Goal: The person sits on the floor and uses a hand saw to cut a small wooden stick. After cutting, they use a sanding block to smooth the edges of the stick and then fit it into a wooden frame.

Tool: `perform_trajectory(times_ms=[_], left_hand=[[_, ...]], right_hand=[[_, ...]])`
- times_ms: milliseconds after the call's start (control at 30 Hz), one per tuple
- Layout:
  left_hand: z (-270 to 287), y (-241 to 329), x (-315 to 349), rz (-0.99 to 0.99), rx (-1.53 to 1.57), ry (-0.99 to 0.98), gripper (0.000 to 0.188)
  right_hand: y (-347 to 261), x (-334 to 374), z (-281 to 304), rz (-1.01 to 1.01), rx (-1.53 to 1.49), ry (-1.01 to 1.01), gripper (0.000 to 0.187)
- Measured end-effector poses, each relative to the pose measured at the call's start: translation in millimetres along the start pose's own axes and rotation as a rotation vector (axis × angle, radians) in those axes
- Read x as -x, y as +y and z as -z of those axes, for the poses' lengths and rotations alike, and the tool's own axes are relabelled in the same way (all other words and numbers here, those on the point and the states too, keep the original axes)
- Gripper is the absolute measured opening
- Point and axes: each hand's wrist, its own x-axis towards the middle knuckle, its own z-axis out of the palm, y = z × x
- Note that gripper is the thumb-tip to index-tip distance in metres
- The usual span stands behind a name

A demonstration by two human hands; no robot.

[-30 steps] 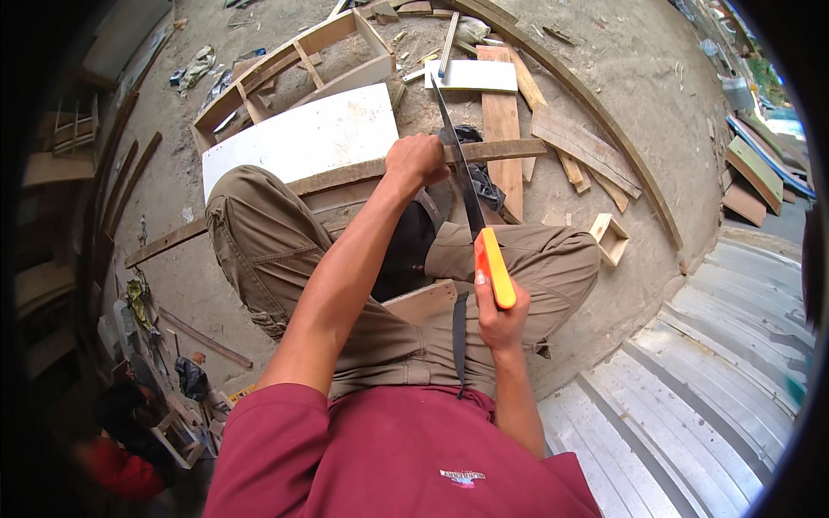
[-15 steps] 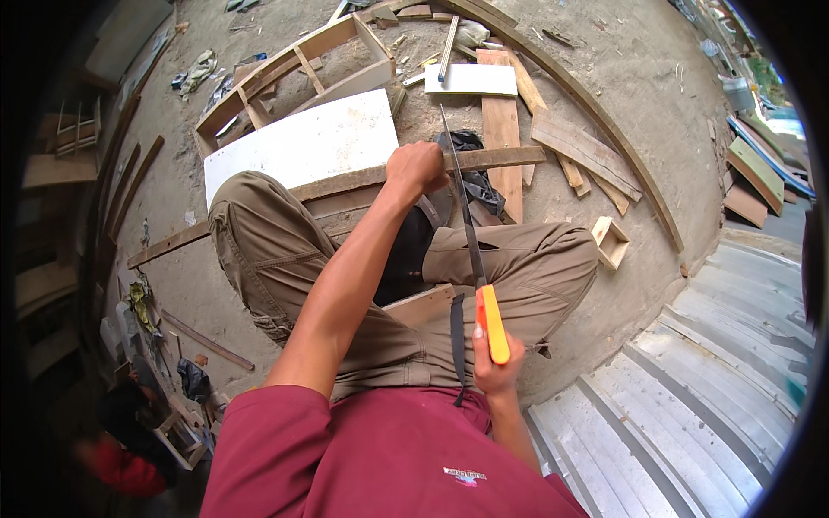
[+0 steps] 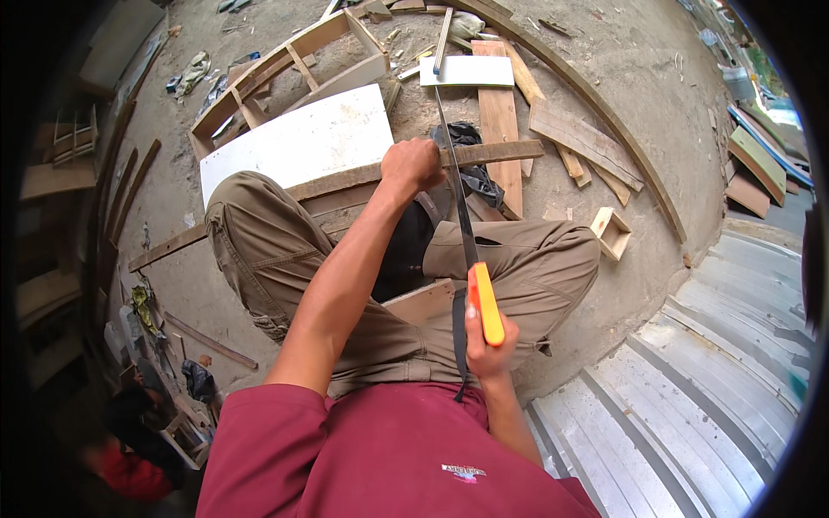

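Observation:
My right hand [image 3: 490, 338] is closed round the yellow and orange handle of a handsaw [image 3: 467, 237]. The long blade points away from me and crosses a wooden batten [image 3: 496, 154] just right of my left hand. That hand [image 3: 414, 164] is closed over the batten in a fist. The batten runs slantwise over my bent left knee, from the ground at the left to beyond the saw. A black plastic bag [image 3: 480, 183] lies under its right end. A white board [image 3: 298, 138] lies just past the batten.
A wooden frame [image 3: 345, 79] lies behind the white board. Planks [image 3: 496, 104], a small white panel [image 3: 466, 71] and a long curved-looking timber [image 3: 604, 129] are farther off. A small wooden box [image 3: 611, 234] sits beside my right knee. Corrugated metal sheets [image 3: 682, 380] cover the lower right.
The saw and my right hand have moved forward, away from me, and slightly left, sliding the blade along the batten. My left hand stays on the batten.

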Motion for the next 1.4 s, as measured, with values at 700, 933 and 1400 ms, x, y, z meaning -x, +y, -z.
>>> perform_trajectory(times_ms=[700, 933, 1400], left_hand=[[6.0, -3.6, -7.1, -0.019, -0.021, 0.028, 0.022], [-2.1, 2.3, -3.3, -0.049, -0.047, 0.032, 0.021], [1.5, 3.9, -3.0, -0.029, -0.03, 0.032, 0.021]], right_hand=[[6.6, 18.5, 7.8, -0.028, 0.014, -0.01, 0.013], [9.8, -87.2, -35.7, -0.005, -0.101, -0.017, 0.024], [8.8, -73.7, -35.9, -0.018, -0.09, 0.023, 0.026]])
